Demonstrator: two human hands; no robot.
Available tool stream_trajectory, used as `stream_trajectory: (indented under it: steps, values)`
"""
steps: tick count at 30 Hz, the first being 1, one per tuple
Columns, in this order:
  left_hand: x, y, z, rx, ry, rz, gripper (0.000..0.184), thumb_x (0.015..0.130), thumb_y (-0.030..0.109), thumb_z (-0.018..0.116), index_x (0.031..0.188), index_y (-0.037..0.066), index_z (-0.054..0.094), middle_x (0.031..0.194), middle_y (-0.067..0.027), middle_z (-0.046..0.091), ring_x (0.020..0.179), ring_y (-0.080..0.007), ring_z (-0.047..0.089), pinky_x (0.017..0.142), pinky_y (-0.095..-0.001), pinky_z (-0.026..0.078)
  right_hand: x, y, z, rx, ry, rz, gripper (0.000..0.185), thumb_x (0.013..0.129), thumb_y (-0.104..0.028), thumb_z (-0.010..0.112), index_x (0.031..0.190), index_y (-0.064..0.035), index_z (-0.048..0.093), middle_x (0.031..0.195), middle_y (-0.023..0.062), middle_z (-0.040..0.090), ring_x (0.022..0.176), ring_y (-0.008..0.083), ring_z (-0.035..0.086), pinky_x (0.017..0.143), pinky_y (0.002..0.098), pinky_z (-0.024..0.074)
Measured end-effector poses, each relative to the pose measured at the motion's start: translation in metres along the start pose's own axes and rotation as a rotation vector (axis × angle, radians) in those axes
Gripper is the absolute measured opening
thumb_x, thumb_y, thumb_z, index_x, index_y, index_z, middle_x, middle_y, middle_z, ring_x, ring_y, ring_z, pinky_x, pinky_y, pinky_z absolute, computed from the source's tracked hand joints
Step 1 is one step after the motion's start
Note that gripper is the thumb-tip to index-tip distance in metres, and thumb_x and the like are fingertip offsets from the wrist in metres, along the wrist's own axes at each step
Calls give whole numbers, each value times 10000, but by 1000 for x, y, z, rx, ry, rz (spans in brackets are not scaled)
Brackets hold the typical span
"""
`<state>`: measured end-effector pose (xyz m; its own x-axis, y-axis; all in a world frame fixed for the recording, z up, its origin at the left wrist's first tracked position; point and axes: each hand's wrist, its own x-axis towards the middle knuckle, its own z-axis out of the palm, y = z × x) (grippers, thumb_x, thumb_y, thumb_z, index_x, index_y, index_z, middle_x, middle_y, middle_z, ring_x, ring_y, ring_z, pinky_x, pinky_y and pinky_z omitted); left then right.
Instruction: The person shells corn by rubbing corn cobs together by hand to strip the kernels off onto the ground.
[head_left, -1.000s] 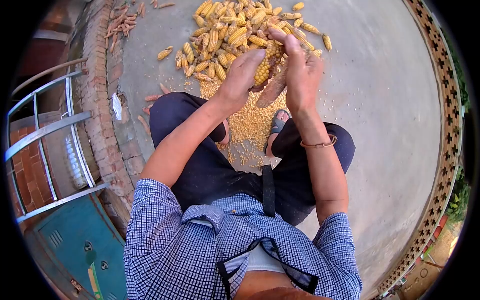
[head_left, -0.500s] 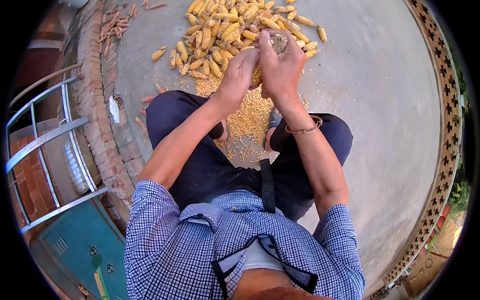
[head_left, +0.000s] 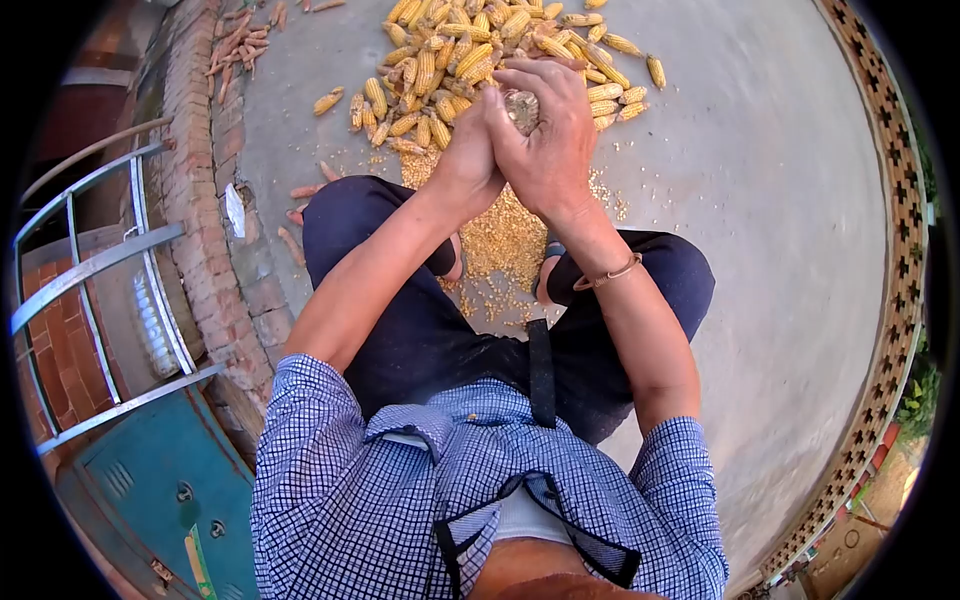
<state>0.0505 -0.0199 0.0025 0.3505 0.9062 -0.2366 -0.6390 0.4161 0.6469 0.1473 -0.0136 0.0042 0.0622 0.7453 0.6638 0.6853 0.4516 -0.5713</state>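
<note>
Concrete yard floor, likely kernel-shelling step.
Left hand and right hand together, clamped around one cob, raised above loose kernels; next probably calls for firm twisting.

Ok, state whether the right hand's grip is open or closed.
Closed: the right hand is curled around a cob, whose pale end shows between thumb and fingers.

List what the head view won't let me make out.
Corn cob: head view; the grip of the left hand and right hand hides most of it.
Anything else between the palms: head view; same grip hides it.
Corn pile: head view; top edge cuts off its far side.
Loose kernels: head view; too small to count, partly covered by the hands.
</note>
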Motion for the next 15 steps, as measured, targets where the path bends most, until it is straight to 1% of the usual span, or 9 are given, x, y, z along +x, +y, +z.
stream_trajectory:
  steps: [3, 4, 7, 9, 11, 12, 13, 14, 15]
  values:
    - [5, -5, -10, 214, -60, -8, 367, 1069, 309, 372, 1246, 28, 527, 1132, -47, 593, 1083, -106, 561, 886, -292, 500, -3, -3, 0, -50, 29, 275, 203, 825, -194, 711, 925, -18, 703, 907, 148, 682, 829, 307, 662, 742, 383, 516]
    - [7, -10, -18, 291, -47, -22, 356, 1071, 298, 357, 1216, 37, 551, 1122, -26, 593, 1054, -87, 564, 878, -301, 495, -3, 7, 7, -54, 126, 224, 195, 829, -195, 710, 897, -12, 698, 803, 152, 656, 744, 332, 650, 671, 396, 502]
    - [5, -7, -22, 117, -129, -48, 245, 1026, 157, 468, 1203, 6, 545, 1112, -58, 605, 1032, -140, 591, 866, -347, 501, -1, 4, 6, -114, 88, 282, 216, 845, -209, 708, 893, 1, 703, 808, 115, 686, 744, 250, 662, 672, 359, 508]
    - [12, -9, -25, 334, -100, 47, 257, 964, 51, 530, 1212, -19, 528, 1108, -96, 606, 1035, -188, 595, 885, -375, 493, 2, 8, 1, 164, 24, 473, 239, 845, -218, 698, 909, 12, 709, 806, 139, 690, 738, 261, 666, 678, 346, 504]
    - [19, -9, -31, 446, -72, 99, 281, 970, 104, 517, 1239, 23, 517, 1129, -75, 596, 1053, -179, 584, 889, -390, 492, 10, 14, -5, 406, 8, 581, 259, 860, -220, 682, 945, 22, 714, 822, 143, 704, 747, 244, 673, 693, 329, 503]
    - [17, -6, -30, 451, -60, 91, 291, 1008, 211, 473, 1263, 78, 515, 1151, -34, 586, 1071, -146, 571, 883, -390, 496, 16, 12, -11, 505, 27, 607, 266, 875, -218, 671, 972, 26, 715, 839, 135, 715, 759, 221, 677, 705, 319, 504]
    - [15, -4, -29, 421, -43, 70, 306, 1020, 252, 460, 1279, 96, 508, 1166, -23, 582, 1077, -138, 568, 876, -392, 498, 20, 11, -15, 607, 48, 631, 275, 891, -216, 660, 999, 30, 717, 856, 127, 726, 770, 198, 681, 717, 309, 505]
    - [14, -1, -27, 391, -25, 49, 323, 1032, 293, 446, 1294, 113, 501, 1181, -11, 577, 1083, -131, 565, 870, -393, 501, 19, 9, -17, 639, 13, 680, 256, 913, -187, 628, 1027, 26, 714, 932, 113, 725, 829, 154, 662, 743, 292, 507]
    - [12, 4, -23, 361, -7, 29, 341, 1044, 334, 433, 1310, 130, 495, 1196, 0, 573, 1089, -123, 562, 864, -395, 503, 15, 8, -14, 611, 14, 579, 254, 906, -191, 636, 1023, 21, 715, 960, 118, 722, 866, 166, 662, 772, 300, 508]
